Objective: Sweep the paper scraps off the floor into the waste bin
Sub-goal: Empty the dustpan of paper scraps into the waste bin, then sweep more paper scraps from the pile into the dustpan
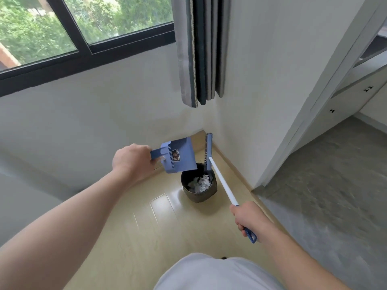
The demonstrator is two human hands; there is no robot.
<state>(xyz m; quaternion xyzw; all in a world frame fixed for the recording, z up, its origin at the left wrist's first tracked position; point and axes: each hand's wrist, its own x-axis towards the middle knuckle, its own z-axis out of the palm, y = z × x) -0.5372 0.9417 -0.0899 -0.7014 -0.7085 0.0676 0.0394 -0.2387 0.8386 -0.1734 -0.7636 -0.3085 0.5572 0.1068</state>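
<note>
A dark round waste bin (pixel 210 192) stands on the pale wooden floor near the room's corner. White paper scraps (pixel 200 183) lie inside it. My left hand (pixel 130 161) grips the handle of a blue dustpan (pixel 180 154), which is tilted just above the bin's left rim. My right hand (pixel 248 218) holds the white handle of a blue broom (pixel 223 182). The broom head (pixel 208 150) points up beside the wall, behind the bin. I see no scraps on the visible floor.
White walls meet in a corner right behind the bin. A grey curtain (pixel 201 51) hangs above it, beside a black-framed window (pixel 83 53). A doorway on the right opens onto a grey floor (pixel 326 185) and white cabinets (pixel 351 97).
</note>
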